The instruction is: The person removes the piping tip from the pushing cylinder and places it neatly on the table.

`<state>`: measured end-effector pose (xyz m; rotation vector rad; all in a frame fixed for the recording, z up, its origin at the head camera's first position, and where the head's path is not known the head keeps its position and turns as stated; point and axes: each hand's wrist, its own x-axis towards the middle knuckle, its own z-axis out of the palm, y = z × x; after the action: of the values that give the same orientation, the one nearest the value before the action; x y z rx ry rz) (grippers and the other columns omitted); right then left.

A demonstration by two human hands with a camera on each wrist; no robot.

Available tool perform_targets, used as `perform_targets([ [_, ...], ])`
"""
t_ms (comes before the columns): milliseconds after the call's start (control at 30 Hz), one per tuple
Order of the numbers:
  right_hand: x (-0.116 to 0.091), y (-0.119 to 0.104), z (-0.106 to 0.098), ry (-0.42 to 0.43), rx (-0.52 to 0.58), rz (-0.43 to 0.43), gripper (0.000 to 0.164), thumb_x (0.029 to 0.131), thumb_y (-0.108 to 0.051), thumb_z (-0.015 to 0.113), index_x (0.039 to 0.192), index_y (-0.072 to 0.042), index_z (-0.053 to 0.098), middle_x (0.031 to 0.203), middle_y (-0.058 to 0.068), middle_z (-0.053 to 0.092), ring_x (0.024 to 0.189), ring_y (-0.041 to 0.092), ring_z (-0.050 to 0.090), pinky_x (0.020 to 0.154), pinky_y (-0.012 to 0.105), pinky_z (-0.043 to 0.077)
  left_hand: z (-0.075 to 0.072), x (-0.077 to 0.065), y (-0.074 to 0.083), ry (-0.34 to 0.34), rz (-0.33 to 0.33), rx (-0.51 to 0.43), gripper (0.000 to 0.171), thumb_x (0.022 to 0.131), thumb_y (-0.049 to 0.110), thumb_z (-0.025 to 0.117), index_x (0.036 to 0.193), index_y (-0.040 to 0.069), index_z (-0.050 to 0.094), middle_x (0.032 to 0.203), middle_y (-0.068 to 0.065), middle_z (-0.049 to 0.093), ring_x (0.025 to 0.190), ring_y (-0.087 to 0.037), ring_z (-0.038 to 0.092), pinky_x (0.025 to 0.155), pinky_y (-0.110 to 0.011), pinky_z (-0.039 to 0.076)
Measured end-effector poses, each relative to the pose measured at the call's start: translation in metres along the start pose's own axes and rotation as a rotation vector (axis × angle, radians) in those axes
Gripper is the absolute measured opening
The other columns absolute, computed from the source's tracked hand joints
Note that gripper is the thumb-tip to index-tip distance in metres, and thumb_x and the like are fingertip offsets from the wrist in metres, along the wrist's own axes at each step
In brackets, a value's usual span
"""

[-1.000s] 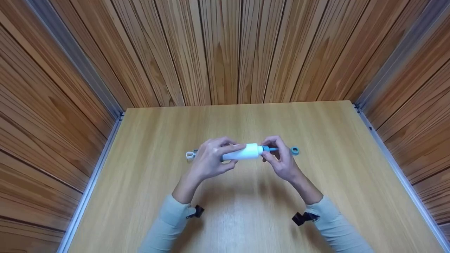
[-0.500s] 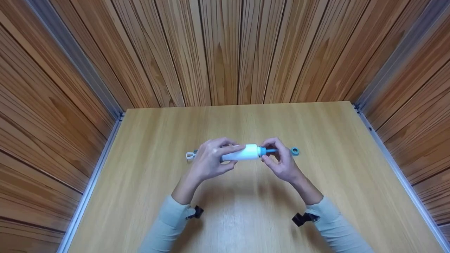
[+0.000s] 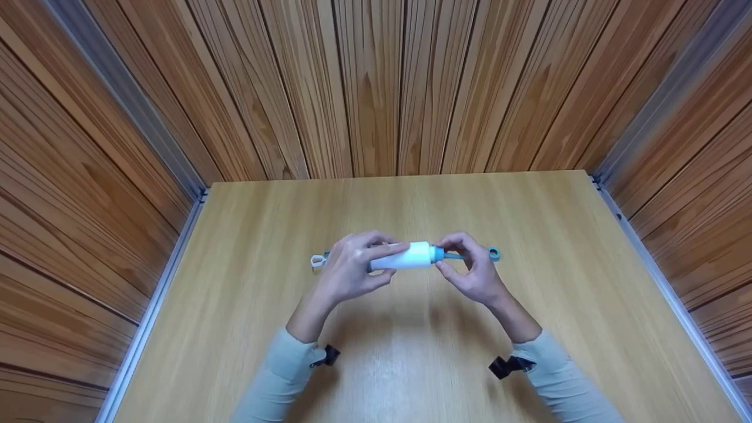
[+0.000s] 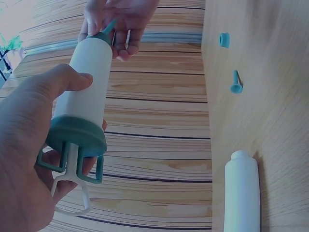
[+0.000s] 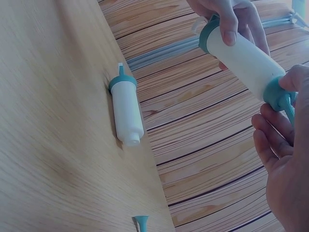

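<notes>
In the head view my left hand [image 3: 355,265] grips the white barrel [image 3: 408,256] of an icing syringe, which lies sideways above the table. The left wrist view shows its teal end cap [image 4: 77,134] with two side handles and a white plunger loop [image 4: 83,197] sticking out. My right hand [image 3: 470,267] pinches the teal collar [image 3: 437,254] at the other end with thumb and fingers. From that collar a thin teal nozzle [image 5: 288,107] points out past the fingers. In the right wrist view, the thumb lies against the collar, and the other fingers curl beneath it.
A second icing syringe [image 5: 126,108] with a teal cap and bare neck lies on the table [image 3: 405,364]. Beyond its neck lie a loose teal nozzle [image 4: 236,83] and a teal ring [image 4: 224,40]. Wooden plank walls [image 3: 376,88] enclose the back and sides.
My right fingers have shifted slightly on the collar, and that hand now partly covers the teal ring in the head view. My left hand has hardly moved.
</notes>
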<state>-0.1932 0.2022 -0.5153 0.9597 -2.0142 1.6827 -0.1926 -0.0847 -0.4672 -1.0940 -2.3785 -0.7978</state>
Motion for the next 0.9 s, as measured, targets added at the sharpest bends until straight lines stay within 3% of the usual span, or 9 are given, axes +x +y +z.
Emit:
perform_targets([
  [300, -0.001, 0.002, -0.003, 0.007, 0.037, -0.012, 0.038, 0.083, 0.030, 0.071, 0.118, 0.020, 0.061, 0.122, -0.012, 0.071, 0.112, 0.000, 0.070, 0.103, 0.015, 0.058, 0.000, -0.003, -0.004, 0.025, 0.015, -0.001, 0.046, 0.089, 0.018, 0.095, 0.133, 0.020, 0.085, 0.123, -0.006, 0.085, 0.106, -0.025, 0.082, 0.088, -0.042, 0.068],
  [700, 0.000, 0.006, -0.010, -0.018, 0.048, -0.082, 0.037, 0.084, 0.031, 0.067, 0.119, 0.019, 0.061, 0.111, 0.011, 0.074, 0.111, 0.005, 0.073, 0.104, 0.018, 0.060, -0.002, -0.016, -0.017, 0.013, -0.023, -0.020, 0.046, 0.091, 0.016, 0.094, 0.135, 0.020, 0.084, 0.128, -0.008, 0.084, 0.112, -0.028, 0.082, 0.095, -0.048, 0.068],
  [900, -0.001, 0.006, -0.010, -0.019, 0.052, -0.080, 0.039, 0.083, 0.031, 0.067, 0.120, 0.020, 0.060, 0.116, 0.001, 0.075, 0.113, 0.004, 0.074, 0.107, 0.019, 0.060, -0.001, -0.020, -0.022, 0.029, -0.015, -0.034, 0.044, 0.090, 0.014, 0.094, 0.132, 0.018, 0.085, 0.126, -0.009, 0.084, 0.111, -0.029, 0.083, 0.093, -0.049, 0.068],
])
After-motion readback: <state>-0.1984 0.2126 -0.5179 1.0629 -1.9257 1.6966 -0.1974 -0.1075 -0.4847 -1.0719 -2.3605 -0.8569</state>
